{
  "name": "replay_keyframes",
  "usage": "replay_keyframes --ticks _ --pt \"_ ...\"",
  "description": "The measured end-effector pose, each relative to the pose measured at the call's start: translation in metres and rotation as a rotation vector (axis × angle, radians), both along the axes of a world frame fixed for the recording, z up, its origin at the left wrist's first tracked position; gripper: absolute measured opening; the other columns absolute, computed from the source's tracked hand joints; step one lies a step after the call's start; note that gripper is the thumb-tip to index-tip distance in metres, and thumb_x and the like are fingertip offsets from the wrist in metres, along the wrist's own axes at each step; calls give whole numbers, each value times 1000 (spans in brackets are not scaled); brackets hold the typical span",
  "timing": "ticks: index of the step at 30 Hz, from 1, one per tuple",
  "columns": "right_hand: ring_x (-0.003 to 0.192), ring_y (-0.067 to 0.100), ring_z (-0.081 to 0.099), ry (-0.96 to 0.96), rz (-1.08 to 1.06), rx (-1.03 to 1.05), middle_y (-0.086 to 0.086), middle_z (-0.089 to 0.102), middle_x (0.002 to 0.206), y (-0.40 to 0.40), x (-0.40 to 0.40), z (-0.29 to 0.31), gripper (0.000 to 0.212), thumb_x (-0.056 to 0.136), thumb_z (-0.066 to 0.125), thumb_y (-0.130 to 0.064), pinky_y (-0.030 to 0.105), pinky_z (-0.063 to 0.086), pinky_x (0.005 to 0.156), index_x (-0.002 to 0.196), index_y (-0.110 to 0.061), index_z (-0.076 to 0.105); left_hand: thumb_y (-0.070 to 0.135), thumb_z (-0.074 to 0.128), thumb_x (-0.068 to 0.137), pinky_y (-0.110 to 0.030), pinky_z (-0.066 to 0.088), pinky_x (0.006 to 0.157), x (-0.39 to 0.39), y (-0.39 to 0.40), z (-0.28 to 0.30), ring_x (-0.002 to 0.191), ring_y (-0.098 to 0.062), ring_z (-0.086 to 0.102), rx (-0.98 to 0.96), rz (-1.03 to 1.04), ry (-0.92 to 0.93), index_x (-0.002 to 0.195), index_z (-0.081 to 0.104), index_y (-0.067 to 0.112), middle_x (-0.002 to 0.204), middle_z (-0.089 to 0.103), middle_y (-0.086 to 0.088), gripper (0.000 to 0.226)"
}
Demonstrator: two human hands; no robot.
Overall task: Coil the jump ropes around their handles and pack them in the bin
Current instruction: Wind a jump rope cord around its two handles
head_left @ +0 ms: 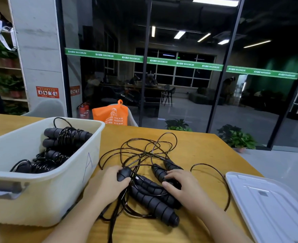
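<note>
Two black ribbed foam handles (155,204) lying nearest on wooden table (197,146), between both hands. Left hand (108,185) curling fingers round end of third black handle (124,174). Right hand (185,188) gripping fourth handle (159,172), fingers wrapping its lower end. Loose black rope tangle (144,151) sprawling beyond fingertips. Cream plastic bin (85,155) sitting left, holding coiled ropes (60,146). White lid (274,204) lying right.

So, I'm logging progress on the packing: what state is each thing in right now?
Cream plastic bin: open, holding coiled ropes.
Coiled black jump ropes: wound, packed in bin.
Loose black jump ropes: tangled on wooden table.
White plastic lid: off, lying flat.
Left hand: grips a handle.
Right hand: grips another handle.
</note>
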State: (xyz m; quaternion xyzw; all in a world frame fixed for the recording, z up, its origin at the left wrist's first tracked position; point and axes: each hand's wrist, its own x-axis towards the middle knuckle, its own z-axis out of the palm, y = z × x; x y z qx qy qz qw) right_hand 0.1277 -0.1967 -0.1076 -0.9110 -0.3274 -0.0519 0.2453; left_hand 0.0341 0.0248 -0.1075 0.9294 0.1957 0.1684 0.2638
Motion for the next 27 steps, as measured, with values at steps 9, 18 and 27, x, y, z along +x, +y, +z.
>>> replay_keyframes --ticks 9,18,27 --pt "135 3 35 -17 -77 16 -23 46 139 -4 6 0 32 96 47 -49 40 7 119 123 -35 59 37 67 83 -27 42 92 -5 -11 16 107 -6 52 -11 -141 -385 121 60 28 108 54 21 40" --pt "111 0 46 -136 -35 334 -30 51 107 -10 7 2 17 92 63 -23 24 36 103 106 -32 69 24 65 87 -6 39 67 -16 -14 49 86 12 56 -301 -139 -619 108 53 41 95 59 26 29" --pt "106 0 53 -110 -109 575 -22 57 103 -15 -2 10 28 95 50 -4 22 41 95 101 -27 65 24 60 91 -19 47 56 -6 -27 120 60 -10 58 -308 -283 -653 96 62 31 72 64 -7 9"
